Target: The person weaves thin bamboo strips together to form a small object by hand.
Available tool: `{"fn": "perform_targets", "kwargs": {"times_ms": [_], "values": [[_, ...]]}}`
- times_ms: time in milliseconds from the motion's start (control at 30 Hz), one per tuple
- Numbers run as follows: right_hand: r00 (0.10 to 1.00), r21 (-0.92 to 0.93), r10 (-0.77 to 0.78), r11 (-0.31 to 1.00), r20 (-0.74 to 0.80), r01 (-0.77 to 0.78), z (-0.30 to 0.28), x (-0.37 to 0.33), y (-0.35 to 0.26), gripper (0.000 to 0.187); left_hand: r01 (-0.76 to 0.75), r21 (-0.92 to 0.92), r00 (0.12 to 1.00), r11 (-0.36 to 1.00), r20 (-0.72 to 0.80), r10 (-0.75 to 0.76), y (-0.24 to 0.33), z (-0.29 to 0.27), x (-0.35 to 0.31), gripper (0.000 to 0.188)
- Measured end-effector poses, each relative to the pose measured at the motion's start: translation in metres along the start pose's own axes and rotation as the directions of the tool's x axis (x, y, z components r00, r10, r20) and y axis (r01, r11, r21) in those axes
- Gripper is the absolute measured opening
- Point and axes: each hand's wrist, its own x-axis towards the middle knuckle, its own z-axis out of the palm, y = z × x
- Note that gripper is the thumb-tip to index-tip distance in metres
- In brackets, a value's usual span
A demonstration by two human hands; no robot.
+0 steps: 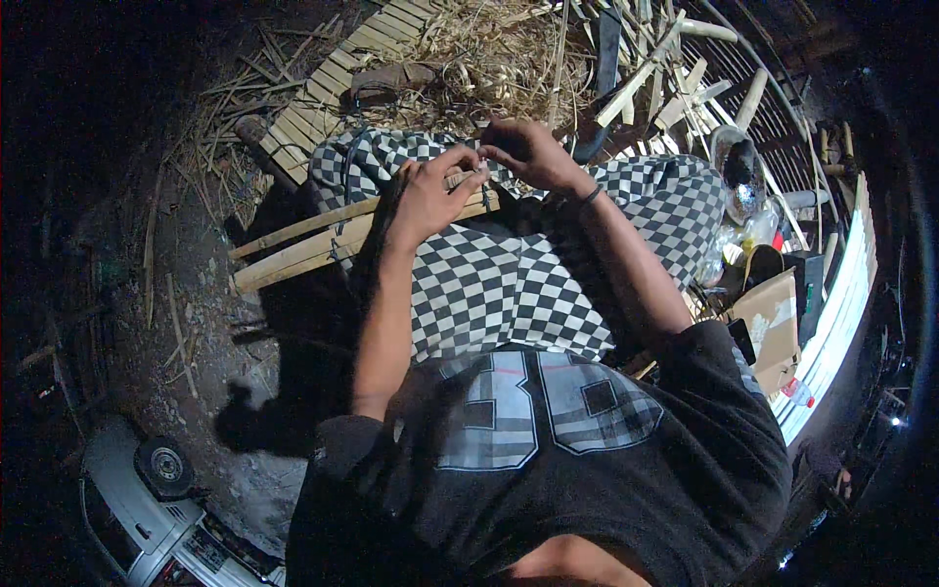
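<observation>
Over my lap my left hand is closed, its thumb and fingers curled round the pale end of a bamboo strip. Below that hand, split bamboo slats lie across my left thigh and stick out to the left, with dark ties round them. My right hand meets the left one at the fingertips, its thumb and forefinger pinched together. Whatever sits in that pinch is too small to make out. Both hands are above my black-and-white checkered trousers.
Beyond my knees lies a heap of bamboo shavings beside a slatted bamboo mat. Cut bamboo pieces pile up at the far right. A cardboard box stands by my right side. A vehicle is at the lower left.
</observation>
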Motion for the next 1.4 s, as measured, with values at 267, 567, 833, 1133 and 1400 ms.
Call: {"fn": "perform_targets", "kwargs": {"times_ms": [267, 567, 833, 1133, 1400], "values": [[0.975, -0.023, -0.086, 0.995, 0.205, 0.092, -0.014, -0.010, 0.001, 0.030, 0.030, 0.083, 0.999, 0.996, 0.014, -0.031, 0.008, -0.008, 0.001, 0.028], [0.966, -0.111, -0.087, 0.987, 0.245, 0.117, -0.012, -0.013, 0.039, 0.023, 0.009, 0.046, 0.999, 0.999, 0.032, -0.011, 0.010, -0.008, 0.009, 0.026], [0.975, -0.329, -0.089, 0.932, 0.202, 0.153, -0.012, -0.016, 0.013, 0.019, 0.057, 0.011, 0.998, 0.998, 0.040, -0.057, 0.006, -0.010, 0.011, 0.029], [0.952, -0.671, 0.112, 0.732, 0.284, 0.114, -0.020, -0.019, -0.017, 0.023, 0.026, -0.011, 0.999, 1.000, 0.037, -0.025, -0.003, -0.008, 0.010, 0.024], [0.954, -0.594, -0.024, 0.778, 0.300, 0.207, -0.012, -0.019, 0.007, 0.030, -0.020, -0.041, 1.000, 0.999, -0.015, 0.020, 0.000, -0.006, 0.008, 0.024]]}}
